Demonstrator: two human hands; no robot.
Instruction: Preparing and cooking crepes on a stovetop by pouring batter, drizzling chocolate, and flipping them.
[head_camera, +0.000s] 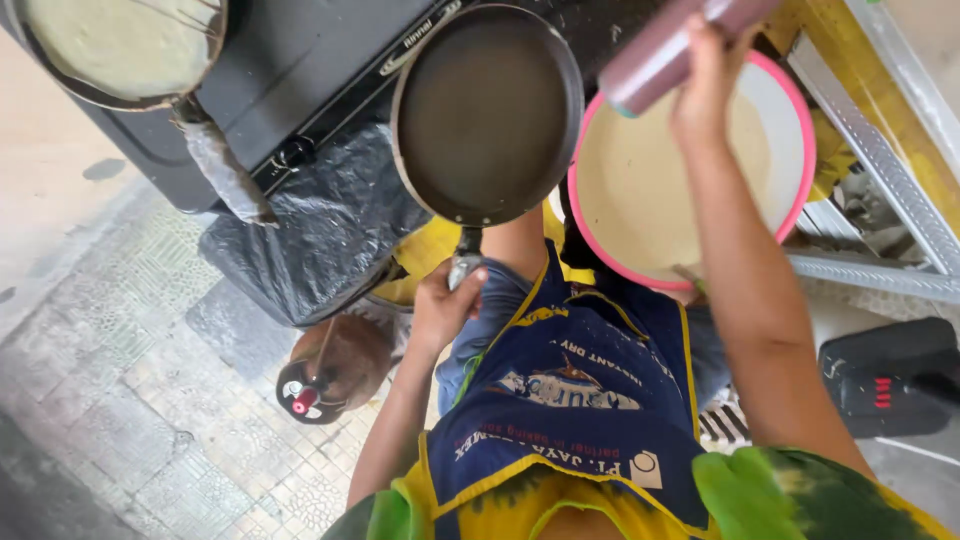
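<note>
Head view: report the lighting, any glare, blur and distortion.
Head view: soft, even daylight with faint shadows; a dull sheen on the empty pan and some glare on the black plastic; the cup in the right hand is slightly motion-blurred; the left hand on the pan handle is sharp; wide-angle stretch bends the edges, with the floor tilted.

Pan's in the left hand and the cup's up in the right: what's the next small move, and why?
Probably tip the cup over the pan. The right hand holds the cup raised beside the pink-rimmed bowl of batter, while the left hand grips the handle of the pan, whose dark surface looks bare. Whether the cup holds batter cannot be seen.
</note>
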